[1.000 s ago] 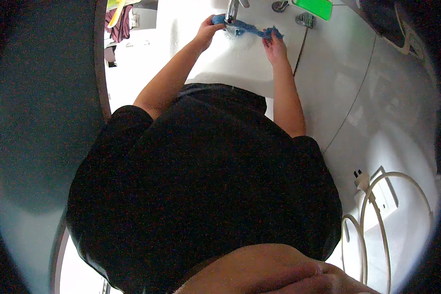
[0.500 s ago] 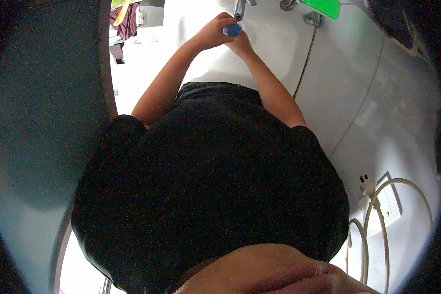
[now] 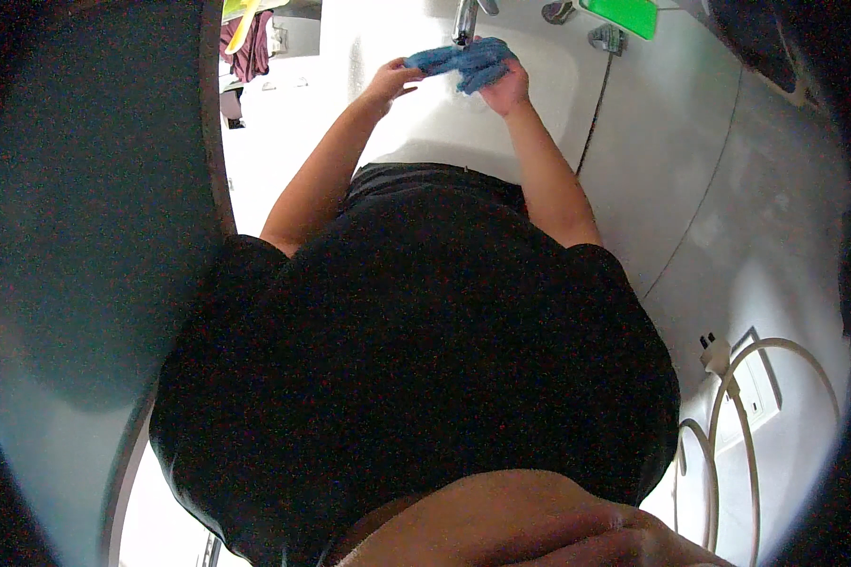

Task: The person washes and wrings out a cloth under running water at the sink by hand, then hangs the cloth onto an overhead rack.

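Note:
A crumpled blue cloth (image 3: 483, 64) is stretched between my two hands, just below a chrome faucet (image 3: 464, 25). My left hand (image 3: 390, 81) pinches the cloth's left end with thumb and fingers. Around the bunched right part my right hand (image 3: 508, 88) is closed, its palm beneath the fabric. The cloth hangs over a white sink basin (image 3: 425, 128). Whether water is running from the spout is hard to make out.
A bright green object (image 3: 624, 15) sits at the upper right, above a chrome fitting (image 3: 607, 39) on the wall. Lower right, a pale cable with a plug (image 3: 715, 356) hangs by a wall socket (image 3: 752, 397). A dark panel (image 3: 95, 217) fills the left side.
My hands, which were close together around the balled-up cloth, have moved apart. The cloth is now spread out between them, under the faucet.

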`<action>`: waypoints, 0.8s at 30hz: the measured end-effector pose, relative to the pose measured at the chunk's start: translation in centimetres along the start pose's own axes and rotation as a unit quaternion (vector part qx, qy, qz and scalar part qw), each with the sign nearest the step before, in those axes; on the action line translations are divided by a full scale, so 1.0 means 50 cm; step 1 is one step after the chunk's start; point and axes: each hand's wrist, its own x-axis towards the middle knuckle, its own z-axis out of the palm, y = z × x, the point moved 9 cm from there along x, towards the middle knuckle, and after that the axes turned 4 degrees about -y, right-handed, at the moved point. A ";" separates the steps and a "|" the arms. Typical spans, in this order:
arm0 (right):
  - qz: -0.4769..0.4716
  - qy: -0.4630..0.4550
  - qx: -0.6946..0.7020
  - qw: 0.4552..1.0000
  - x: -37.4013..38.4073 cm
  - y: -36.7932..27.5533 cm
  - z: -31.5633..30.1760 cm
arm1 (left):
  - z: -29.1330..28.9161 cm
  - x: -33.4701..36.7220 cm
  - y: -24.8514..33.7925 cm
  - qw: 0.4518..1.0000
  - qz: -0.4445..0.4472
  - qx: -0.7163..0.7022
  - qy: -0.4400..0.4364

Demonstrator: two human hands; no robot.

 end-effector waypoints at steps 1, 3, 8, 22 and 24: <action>0.000 0.002 -0.002 1.000 -0.003 0.007 0.006 | 0.013 0.006 -0.034 0.999 -0.042 0.011 -0.009; -0.045 -0.042 0.087 0.994 -0.002 0.000 0.032 | 0.043 0.014 -0.097 0.991 -0.125 0.032 -0.045; -0.060 0.125 -0.007 0.990 0.012 0.020 -0.006 | 0.042 0.057 -0.120 0.983 -0.127 0.134 -0.009; -0.077 0.129 -0.139 0.979 0.068 0.019 -0.001 | 0.140 0.132 -0.006 0.926 0.134 0.350 -0.033; -0.105 0.088 -0.111 0.984 0.063 0.005 0.010 | 0.138 0.147 -0.045 0.969 0.019 0.237 -0.061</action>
